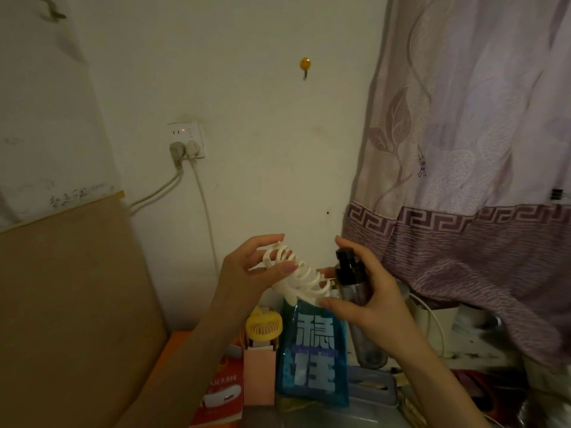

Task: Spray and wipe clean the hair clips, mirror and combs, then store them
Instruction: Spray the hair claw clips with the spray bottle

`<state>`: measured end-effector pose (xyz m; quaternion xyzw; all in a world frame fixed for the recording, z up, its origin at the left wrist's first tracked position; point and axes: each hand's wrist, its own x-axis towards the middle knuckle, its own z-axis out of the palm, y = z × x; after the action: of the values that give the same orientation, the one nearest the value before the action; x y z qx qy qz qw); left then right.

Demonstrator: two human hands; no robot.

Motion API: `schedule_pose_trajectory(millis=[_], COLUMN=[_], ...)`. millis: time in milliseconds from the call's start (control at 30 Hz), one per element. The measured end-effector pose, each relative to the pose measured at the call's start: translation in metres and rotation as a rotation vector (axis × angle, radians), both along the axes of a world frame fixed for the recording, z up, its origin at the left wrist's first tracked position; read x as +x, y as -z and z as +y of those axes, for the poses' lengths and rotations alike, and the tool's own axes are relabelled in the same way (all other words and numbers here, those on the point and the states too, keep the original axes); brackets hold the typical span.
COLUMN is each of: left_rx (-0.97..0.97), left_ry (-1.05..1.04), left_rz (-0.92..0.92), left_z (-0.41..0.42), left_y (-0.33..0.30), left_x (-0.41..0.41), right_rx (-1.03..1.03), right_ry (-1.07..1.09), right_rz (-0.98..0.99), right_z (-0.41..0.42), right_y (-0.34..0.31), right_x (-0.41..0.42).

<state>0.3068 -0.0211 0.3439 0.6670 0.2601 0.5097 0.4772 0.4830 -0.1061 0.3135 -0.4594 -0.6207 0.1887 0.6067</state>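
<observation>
My left hand (247, 270) pinches a white claw hair clip (298, 278) between thumb and fingers, holding it up in front of the wall. My right hand (367, 298) grips a small spray bottle (347, 273) with a black pump top and a clear body. Its forefinger lies over the pump, and the nozzle faces the clip from a few centimetres to the right. A blue cloth with large white characters (312, 356) hangs below the clip and the right hand; which hand holds it I cannot tell.
A yellow mini fan (264, 327), a pink box (259, 375) and a red booklet (222, 396) lie below on the table. A grey case (374, 387) sits at lower right. A purple curtain (463, 180) hangs on the right, a cardboard sheet (71, 304) on the left.
</observation>
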Motion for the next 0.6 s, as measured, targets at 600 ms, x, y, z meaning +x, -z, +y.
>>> schedule_pose_trajectory(millis=[600], left_rx=[-0.112], left_ry=[-0.020], left_rz=[0.070], left_z=[-0.008], left_y=[0.035], left_x=[-0.002], right_rx=[-0.143], right_ry=[-0.011], right_rz=[0.374], right_z=[0.006], right_y=[0.046], right_x=[-0.018])
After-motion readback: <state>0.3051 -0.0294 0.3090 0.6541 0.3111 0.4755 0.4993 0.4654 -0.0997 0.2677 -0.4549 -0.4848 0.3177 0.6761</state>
